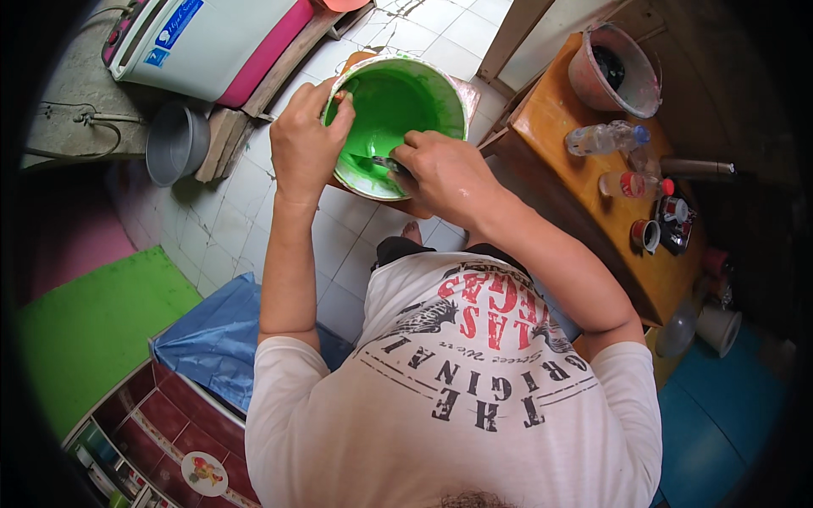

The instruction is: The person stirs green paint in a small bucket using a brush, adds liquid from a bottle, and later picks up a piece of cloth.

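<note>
Head view, upper centre: gripping bucket (457, 97) with left hand (306, 140), tool (385, 162) with right hand (447, 176); likely stirring green liquid (385, 117), next needing steadiness.

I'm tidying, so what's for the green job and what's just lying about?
In use:
white bucket, left hand at its rim
green liquid inside it
small tool in the right hand

Probably lying about:
grey basin
plastic bottles
pinkish bucket

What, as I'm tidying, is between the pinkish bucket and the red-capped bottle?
Between the bucket and red-capped bottle, the head view shows a clear blue-capped bottle and another clear object, hard to identify.
</note>
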Demonstrator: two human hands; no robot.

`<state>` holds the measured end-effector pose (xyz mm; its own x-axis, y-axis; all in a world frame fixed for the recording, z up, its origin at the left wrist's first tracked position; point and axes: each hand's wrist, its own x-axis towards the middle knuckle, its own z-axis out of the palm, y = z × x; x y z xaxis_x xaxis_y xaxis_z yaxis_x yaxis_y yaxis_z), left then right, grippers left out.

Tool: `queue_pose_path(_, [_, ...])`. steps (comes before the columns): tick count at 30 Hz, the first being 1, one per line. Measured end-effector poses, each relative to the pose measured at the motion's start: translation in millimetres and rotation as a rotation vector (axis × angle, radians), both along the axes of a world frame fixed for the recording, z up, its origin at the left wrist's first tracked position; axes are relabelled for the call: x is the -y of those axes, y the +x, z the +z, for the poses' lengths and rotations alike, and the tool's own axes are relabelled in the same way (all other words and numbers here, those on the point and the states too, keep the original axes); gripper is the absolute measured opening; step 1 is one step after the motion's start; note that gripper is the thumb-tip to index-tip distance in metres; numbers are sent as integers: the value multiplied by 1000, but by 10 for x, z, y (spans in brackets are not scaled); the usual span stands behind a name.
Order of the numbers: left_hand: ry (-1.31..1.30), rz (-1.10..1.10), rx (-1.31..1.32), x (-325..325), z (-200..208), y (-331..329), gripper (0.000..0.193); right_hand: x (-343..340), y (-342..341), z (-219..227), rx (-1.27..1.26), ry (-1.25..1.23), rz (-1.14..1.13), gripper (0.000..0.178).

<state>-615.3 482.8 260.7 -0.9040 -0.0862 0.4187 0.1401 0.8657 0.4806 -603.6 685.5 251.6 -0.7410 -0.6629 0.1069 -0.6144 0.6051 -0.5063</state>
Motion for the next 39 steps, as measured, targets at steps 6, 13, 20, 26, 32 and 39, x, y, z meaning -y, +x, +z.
queue_pose_path(6, [-13,9,12,20,-13,6,26,66,-89,51,72,-9,-110,27])
queue_pose_path(13, [5,-12,-26,-1,-4,4,26,150,-82,-58,257,-111,-190,36])
queue_pose_path(20, [13,15,-26,19,-29,14,26,-68,-82,188,180,231,-140,31])
queue_pose_path(26, [14,23,-8,-39,-5,16,25,-275,-183,170,22,237,-216,24])
queue_pose_path(32, [-1,16,-11,-89,-9,4,23,-229,-205,204,-142,198,-254,18])
queue_pose_path(39, [-24,-7,-19,-109,5,-27,23,-127,-5,69,-291,173,-26,21])
